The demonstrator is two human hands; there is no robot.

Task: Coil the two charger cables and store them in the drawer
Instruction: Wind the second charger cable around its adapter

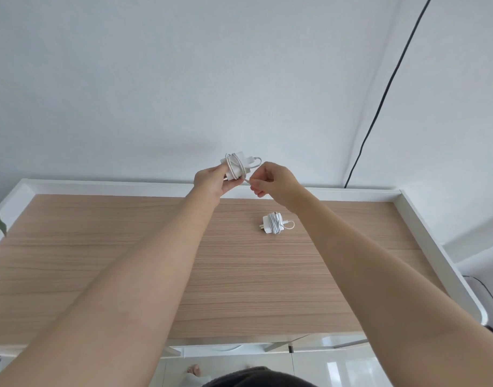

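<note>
Wrapping nears its end: the held charger [235,166] sits pinched in the left hand [211,181], raised over the worktop's [100,247] far edge; right-hand fingers [257,187] pinch the cable's loose tail [247,181] just right of it. The second charger [274,224] lies coiled below.

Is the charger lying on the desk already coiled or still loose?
Coiled. The charger on the desk has its white cable wound in tight loops around the adapter body, with only a short end loop sticking out to the right.

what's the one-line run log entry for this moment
left hand: holds charger | right hand: pinches its cable end | second charger: coiled on desk | drawer: unseen
</note>
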